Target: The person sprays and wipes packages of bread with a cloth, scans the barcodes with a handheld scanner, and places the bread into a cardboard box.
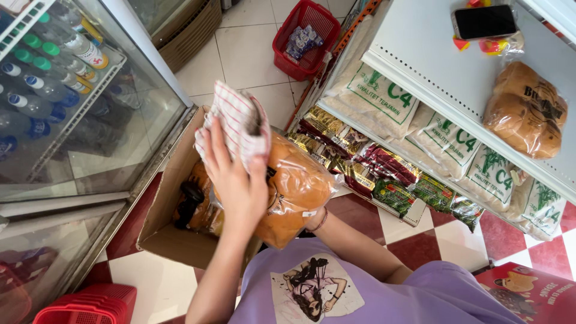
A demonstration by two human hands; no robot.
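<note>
Left hand: fingers spread flat, pressing a white cloth with thin red stripes against the top of a clear plastic bag of golden-brown bread buns. Cloth bunched, draped over bag's upper left end.

Right hand: mostly hidden under the bun bag, supporting it from below at its right end; only wrist with thin bracelet visible. Grip itself can't be told.

Bun bag held in the air, over the right edge of an open brown cardboard box standing on the floor. More bagged brown buns inside the box, along its right wall.

Left of the box: glass-door drinks fridge, capped bottles on its wire shelves. Stack of red plastic baskets at near-left floor corner.

Right: white metal shelf unit. Lower level: white rice sacks with green print, dark snack packets along the front edge below them. Top shelf: another bag of brown buns at right edge, black smartphone lying flat near the far edge.

Farthest: red plastic basket on pale floor tiles, small packets in it.
</note>
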